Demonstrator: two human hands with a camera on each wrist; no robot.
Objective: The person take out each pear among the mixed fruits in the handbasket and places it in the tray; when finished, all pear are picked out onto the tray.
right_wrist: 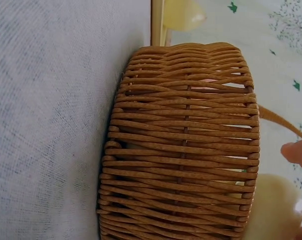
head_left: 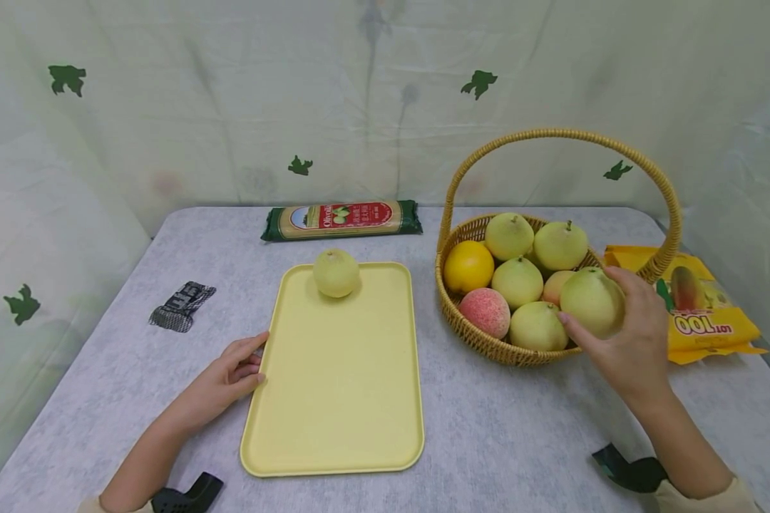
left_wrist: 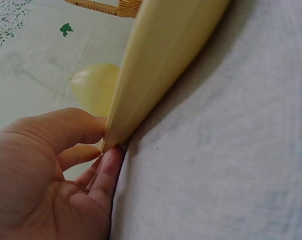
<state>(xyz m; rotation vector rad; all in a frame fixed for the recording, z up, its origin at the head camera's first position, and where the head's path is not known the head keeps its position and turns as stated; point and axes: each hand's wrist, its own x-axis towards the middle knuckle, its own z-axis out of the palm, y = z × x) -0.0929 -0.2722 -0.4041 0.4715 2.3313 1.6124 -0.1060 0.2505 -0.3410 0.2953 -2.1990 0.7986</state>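
My left hand (head_left: 234, 370) holds the left rim of a pale yellow tray (head_left: 340, 399). In the left wrist view the thumb and fingers (left_wrist: 78, 127) pinch the edge of that tray (left_wrist: 166, 60). A pale green round fruit (head_left: 336, 273) sits at the tray's far end. At the right side of a wicker basket (head_left: 488, 345), my right hand (head_left: 638, 335) curves thumb and fingers round another pale green round fruit (head_left: 592, 303). In the right wrist view this fruit (right_wrist: 273, 212) is partly hidden by the basket's rim, with the thumb tip beside it.
Inside the basket lie several more pale green fruits (head_left: 518, 283), an orange (head_left: 468, 267) and a peach (head_left: 485, 313); its tall handle (head_left: 552, 134) arches above. A yellow snack bag (head_left: 712, 317) lies to the right. Behind the tray is a pasta packet (head_left: 346, 219); a black-and-white wrapper (head_left: 182, 306) lies left.
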